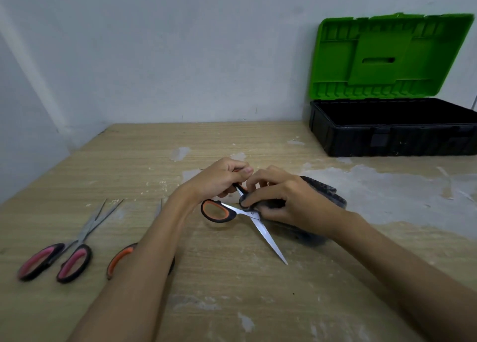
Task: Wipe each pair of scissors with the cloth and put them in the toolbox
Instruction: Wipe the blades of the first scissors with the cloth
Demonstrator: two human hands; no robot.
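Note:
An opened pair of orange-handled scissors (219, 211) is held above the table centre. My left hand (222, 179) grips its upper handle, while the other handle loop and one blade point toward me. My right hand (286, 202) holds a dark grey cloth (325, 190) and pinches it around the second blade near the pivot. A pink-handled pair (64, 256) lies at the left. Another orange-handled pair (120, 258) lies partly hidden under my left forearm. The toolbox (392, 135), black with its green lid up, stands at the back right; no scissors show inside it.
The wooden table (232, 290) has pale paint smears, mostly on its right side. A white wall runs behind the table and along its left edge.

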